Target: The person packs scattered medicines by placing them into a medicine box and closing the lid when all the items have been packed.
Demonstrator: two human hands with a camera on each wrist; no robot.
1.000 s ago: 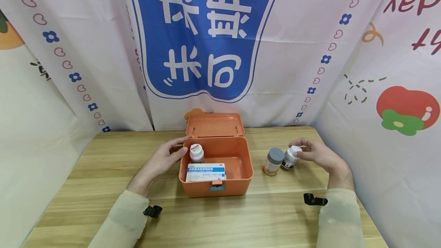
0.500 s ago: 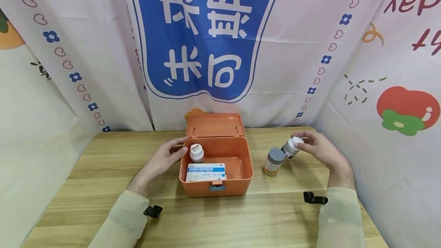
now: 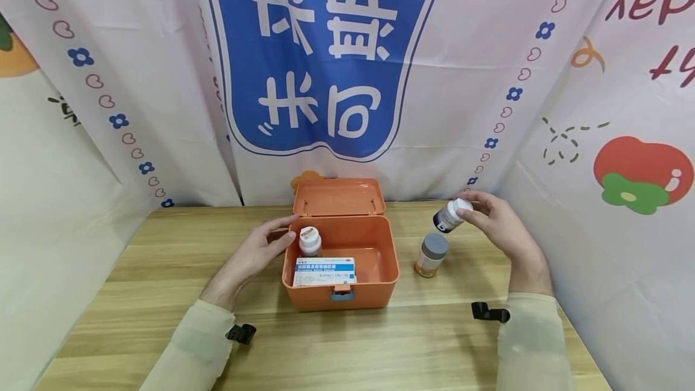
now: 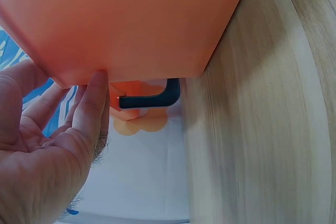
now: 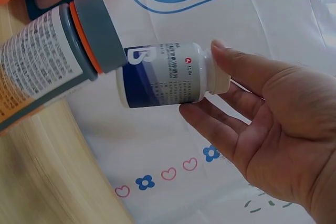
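Observation:
A white pill bottle (image 3: 447, 216) with a dark blue label hangs tilted in my right hand (image 3: 502, 222), which pinches it by its white cap between thumb and fingers. The right wrist view shows this bottle (image 5: 160, 74) raised off the table, behind a grey-capped jar (image 5: 39, 59). That jar stands upright on the table in the head view. My left hand (image 3: 260, 249) touches the left rim of the orange box (image 3: 339, 300) with its fingers fairly straight. Inside the box are a white-capped bottle (image 3: 310, 241) and a blue-and-white medicine carton (image 3: 324, 271).
The box's lid (image 3: 339, 197) stands open at the back, near the printed curtain (image 3: 461, 107). In the left wrist view a dark handle (image 4: 152, 99) juts out beyond the box. The wooden table (image 3: 423, 343) extends in front and to both sides.
My right hand has lifted the white pill bottle off the table, moving it back and a little left, and it tilts more. My left hand, the box and the grey-capped jar have stayed put.

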